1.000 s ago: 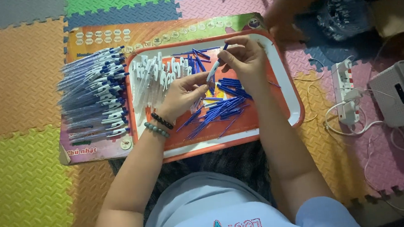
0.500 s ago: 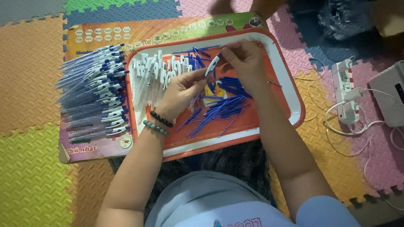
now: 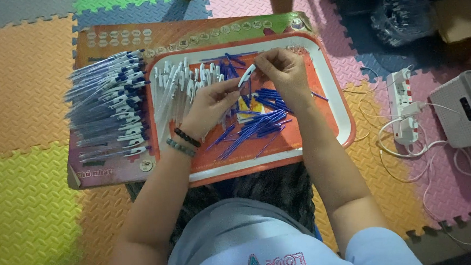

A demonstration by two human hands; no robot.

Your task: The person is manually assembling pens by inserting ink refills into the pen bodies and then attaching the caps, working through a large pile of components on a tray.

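White plastic pen barrel (image 3: 246,75) is pinched at both ends, held tilted just above the orange tray with a white rim (image 3: 330,90). The left hand (image 3: 208,106) grips its lower end with fingertips closed on it, and the right hand (image 3: 283,73) grips the upper end the same way, so both hands are clenched on the one barrel. A dark bead bracelet (image 3: 185,140) sits on the left wrist.

Inside the tray, a row of white pen parts (image 3: 177,90) lies along the left side, and a loose heap of thin blue refills (image 3: 259,123) is spread across the middle, under and beside the hands. Left of the tray, touching its edge, a fanned pile of finished clear pens with blue and white clips (image 3: 108,109) rests on a flat printed cardboard sheet (image 3: 114,171), which also carries the tray.

All of it lies on a floor of interlocking foam mats (image 3: 30,213) in orange, yellow, green, blue and pink, with a ribbed surface. To the right, well apart from the tray, a white power strip (image 3: 403,105) with white cables lies beside a grey box-shaped device (image 3: 462,110). A clear plastic bag (image 3: 401,16) sits at the top right, in shadow.
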